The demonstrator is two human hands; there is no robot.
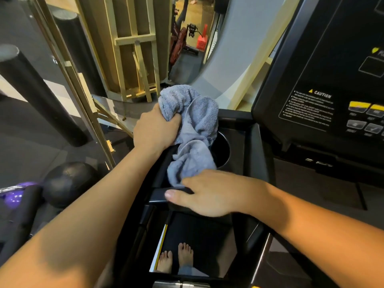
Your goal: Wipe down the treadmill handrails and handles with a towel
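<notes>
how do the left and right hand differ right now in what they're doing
The left hand is closed in a grip on the bunched grey towel, farther up the handrail. The right hand lies flatter on the black handle, only its fingers touching the towel's lower end. Both are bare.

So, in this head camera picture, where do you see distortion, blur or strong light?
Head view: the wide-angle lens bends straight lines, as the wooden frame at the top curves; the right hand looks slightly motion-blurred; warm light falls on the right forearm; small print under the caution label is too soft to read.
</notes>
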